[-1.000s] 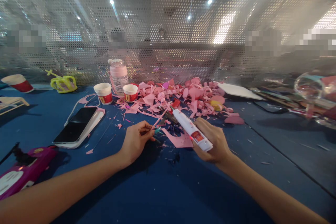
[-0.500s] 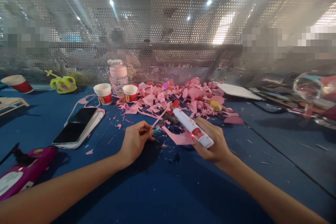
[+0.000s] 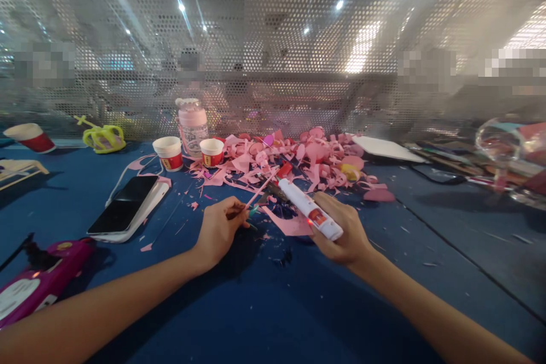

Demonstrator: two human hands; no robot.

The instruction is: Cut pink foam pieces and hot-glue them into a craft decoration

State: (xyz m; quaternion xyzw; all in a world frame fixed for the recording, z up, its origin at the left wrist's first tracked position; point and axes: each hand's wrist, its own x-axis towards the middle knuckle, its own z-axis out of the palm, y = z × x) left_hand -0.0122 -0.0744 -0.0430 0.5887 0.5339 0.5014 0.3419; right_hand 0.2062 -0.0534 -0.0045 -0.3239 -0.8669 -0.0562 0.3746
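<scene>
My left hand [image 3: 219, 229] pinches the lower end of a thin pink stick [image 3: 261, 189], which points up and to the right over the blue table [image 3: 264, 307]. In my right hand [image 3: 341, 233] is a white glue gun [image 3: 310, 209] with a red label and a small red light; its nozzle points up-left, close to the stick's tip. A flat pink paper piece [image 3: 292, 226] lies on the table between my two hands.
A heap of pink paper scraps [image 3: 307, 162] covers the table behind my hands. Two paper cups [image 3: 169, 152] and a pink bottle [image 3: 192, 122] stand at back left. A phone [image 3: 123, 210] lies left, a magenta device [image 3: 38, 280] at the near left edge. Perforated metal screen behind.
My right hand has tilted the glue gun slightly, bringing its rear end a little lower and leftward. My left hand and the stick have hardly moved.
</scene>
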